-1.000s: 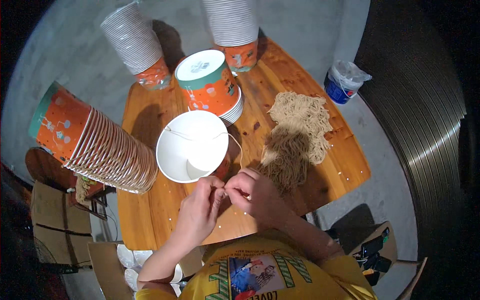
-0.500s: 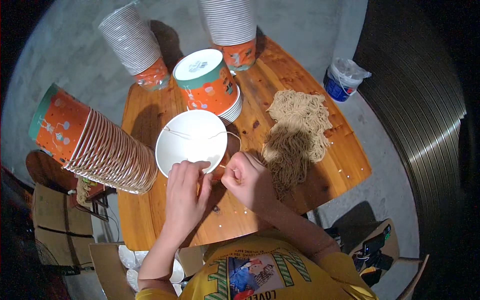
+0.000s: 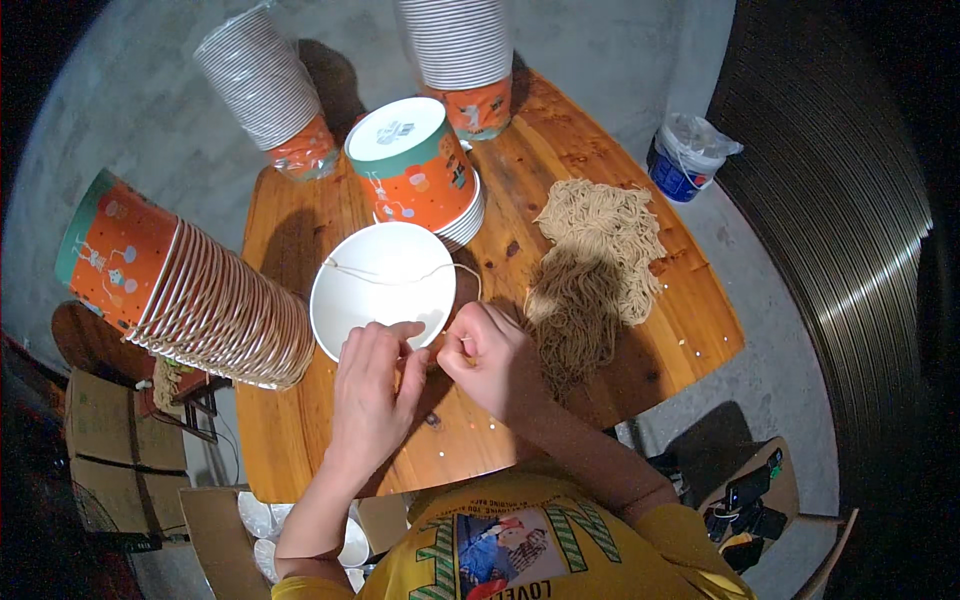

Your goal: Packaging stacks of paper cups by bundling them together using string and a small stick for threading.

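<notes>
Two hands meet at the white tub (image 3: 350, 305): left hand (image 3: 368, 390) loosely spread, right hand (image 3: 492, 360) pinching cord (image 3: 456, 265); slack could cause tangling.

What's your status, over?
Left hand open, over near rim of white cup. Right hand curled around cord. Cord crossing cup's mouth; tan yarn pile at right.

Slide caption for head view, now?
Left hand over near rim of open bucket, right hand curled beside it, tan string pile to the right.
</notes>
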A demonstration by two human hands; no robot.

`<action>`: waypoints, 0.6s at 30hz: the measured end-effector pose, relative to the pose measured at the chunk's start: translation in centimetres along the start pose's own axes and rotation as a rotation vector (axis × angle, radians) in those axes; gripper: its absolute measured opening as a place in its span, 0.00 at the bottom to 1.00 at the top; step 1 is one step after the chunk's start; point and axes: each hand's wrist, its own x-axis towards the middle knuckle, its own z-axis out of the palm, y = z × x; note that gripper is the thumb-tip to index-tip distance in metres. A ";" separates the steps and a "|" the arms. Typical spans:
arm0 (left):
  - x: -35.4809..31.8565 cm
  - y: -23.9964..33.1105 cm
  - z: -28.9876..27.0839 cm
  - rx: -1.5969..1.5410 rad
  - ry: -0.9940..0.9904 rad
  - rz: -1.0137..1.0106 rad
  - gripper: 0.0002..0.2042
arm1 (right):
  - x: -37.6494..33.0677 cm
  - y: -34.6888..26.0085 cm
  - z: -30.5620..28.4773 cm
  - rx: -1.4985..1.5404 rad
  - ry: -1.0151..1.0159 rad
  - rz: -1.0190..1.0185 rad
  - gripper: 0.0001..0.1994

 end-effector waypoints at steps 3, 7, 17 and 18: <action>0.8 -0.1 -0.8 -0.139 -0.117 -0.133 0.09 | 0.0 0.0 0.2 -0.013 0.004 0.012 0.08; 2.6 -1.9 -1.4 -0.339 -0.349 -0.241 0.09 | -0.1 -0.3 0.5 0.008 0.011 0.073 0.08; 5.0 -4.1 -0.4 -0.439 -0.647 -0.235 0.08 | -0.2 -0.7 0.0 0.044 -0.043 0.143 0.07; 4.9 -3.9 -0.6 -0.443 -0.646 -0.233 0.08 | -0.2 -0.8 0.0 0.072 -0.046 0.155 0.07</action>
